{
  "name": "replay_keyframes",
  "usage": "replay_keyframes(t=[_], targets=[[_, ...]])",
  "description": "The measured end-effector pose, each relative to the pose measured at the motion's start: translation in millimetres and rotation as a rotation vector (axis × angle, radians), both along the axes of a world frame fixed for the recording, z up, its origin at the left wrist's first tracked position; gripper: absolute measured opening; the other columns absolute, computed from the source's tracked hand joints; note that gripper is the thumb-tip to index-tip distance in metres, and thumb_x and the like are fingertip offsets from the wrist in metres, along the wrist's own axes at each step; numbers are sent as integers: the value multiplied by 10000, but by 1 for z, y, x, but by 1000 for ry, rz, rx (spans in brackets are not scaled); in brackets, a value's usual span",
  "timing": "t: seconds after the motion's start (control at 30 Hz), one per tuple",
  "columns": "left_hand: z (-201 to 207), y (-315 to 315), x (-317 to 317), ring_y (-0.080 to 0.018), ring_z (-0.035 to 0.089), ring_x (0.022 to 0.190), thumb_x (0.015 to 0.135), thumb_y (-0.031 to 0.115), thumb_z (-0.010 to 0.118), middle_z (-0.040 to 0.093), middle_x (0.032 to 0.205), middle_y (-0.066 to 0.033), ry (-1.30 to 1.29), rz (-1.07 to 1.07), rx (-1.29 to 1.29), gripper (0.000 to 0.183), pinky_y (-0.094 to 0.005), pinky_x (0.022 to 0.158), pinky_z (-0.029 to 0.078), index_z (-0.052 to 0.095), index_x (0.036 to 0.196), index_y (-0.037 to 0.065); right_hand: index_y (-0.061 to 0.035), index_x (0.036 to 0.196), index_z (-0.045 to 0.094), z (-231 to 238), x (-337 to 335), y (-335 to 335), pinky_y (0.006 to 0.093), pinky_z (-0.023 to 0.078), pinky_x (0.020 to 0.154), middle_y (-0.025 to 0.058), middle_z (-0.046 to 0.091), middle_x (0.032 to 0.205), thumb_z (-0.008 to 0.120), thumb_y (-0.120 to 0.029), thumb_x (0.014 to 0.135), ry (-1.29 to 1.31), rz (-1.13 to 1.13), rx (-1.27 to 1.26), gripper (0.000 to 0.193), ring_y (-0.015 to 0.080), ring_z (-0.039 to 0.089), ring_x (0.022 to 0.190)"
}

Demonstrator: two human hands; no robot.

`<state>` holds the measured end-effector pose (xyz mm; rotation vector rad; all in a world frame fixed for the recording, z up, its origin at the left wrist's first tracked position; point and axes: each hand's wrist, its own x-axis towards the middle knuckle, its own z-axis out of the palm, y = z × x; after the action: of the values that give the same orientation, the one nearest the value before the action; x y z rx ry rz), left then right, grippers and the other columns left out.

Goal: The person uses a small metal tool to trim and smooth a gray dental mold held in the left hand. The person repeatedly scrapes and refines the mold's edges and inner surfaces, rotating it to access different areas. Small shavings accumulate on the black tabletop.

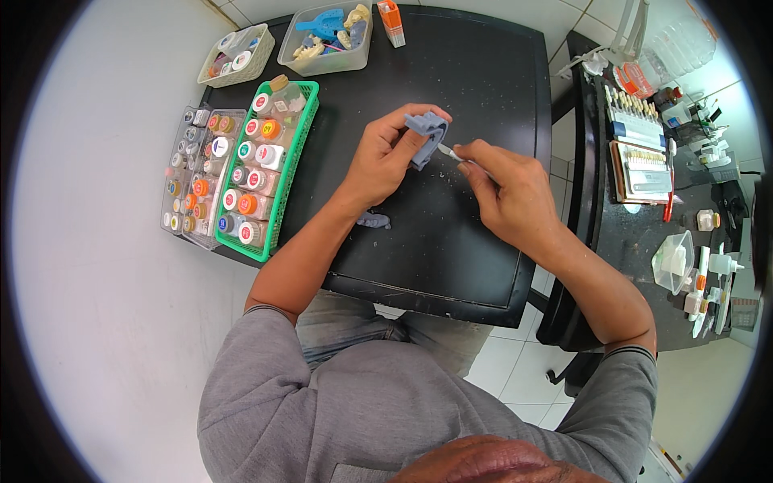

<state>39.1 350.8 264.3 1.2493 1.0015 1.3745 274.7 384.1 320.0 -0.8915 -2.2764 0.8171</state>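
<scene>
Grey knit cloth of a short-sleeved shirt [338, 402] is closest to view, and beyond it the person's two bare forearms reach over a black counter [483, 88]. Raised above that counter is a grey-blue dental cast [424, 123], curved like a horseshoe. The left hand [382, 157] has it pinched between thumb and fingers, curled round one side. From the right, the right hand [515, 189] closes its thumb and fingers on a slender tool [448, 151], whose pale end points at the cast; I cannot tell whether the two touch.

Near the left wrist, a smaller grey-blue piece [374, 219] lies on the counter. Off to the left, a green basket [291, 169] holds jars [256, 181] with white, orange and coloured lids, and just beside it sits a clear organizer of small pots. Along the far edge are a cream basket [220, 79], a plastic tub [342, 63] with a blue impression tray [324, 22] and more casts inside, and an orange-and-white box [391, 22]. On a second dark counter [628, 258] to the right, tooth shade guides [642, 159] lie near a red pen [669, 197].
</scene>
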Motion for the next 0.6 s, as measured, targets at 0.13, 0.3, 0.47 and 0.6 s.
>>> replay_keyframes(t=[0.13,0.3,0.47,0.6], targets=[[3,1,0,13,529,829,1184,141,623,696,1082,49,20,1,5,260,-182,687,399,717,1399,29,-82,1195,731,0,-1,0,495,544,673,150,742,871,712,-109,1058,2,4,-5,140,410,736,770],[2,-1,-2,15,538,843,1183,136,623,704,1107,43,16,0,4,258,-179,692,402,718,1396,27,-54,1203,737,-2,-3,0,466,536,657,168,749,891,715,-82,1057,11,21,4,150,385,716,736],[-1,0,-3,11,562,865,1180,140,634,716,1134,32,-4,3,2,260,-175,711,421,716,1395,20,-73,1200,724,-2,-5,-2,503,557,687,164,768,916,706,-102,1060,3,14,-15,144,422,749,794],[-3,0,-4,5,575,895,1179,147,639,717,1156,25,-11,-7,-4,264,-178,740,438,714,1395,15,-74,1198,718,-4,-5,-2,499,559,689,166,773,928,701,-95,1060,-6,18,-26,141,424,751,803]])
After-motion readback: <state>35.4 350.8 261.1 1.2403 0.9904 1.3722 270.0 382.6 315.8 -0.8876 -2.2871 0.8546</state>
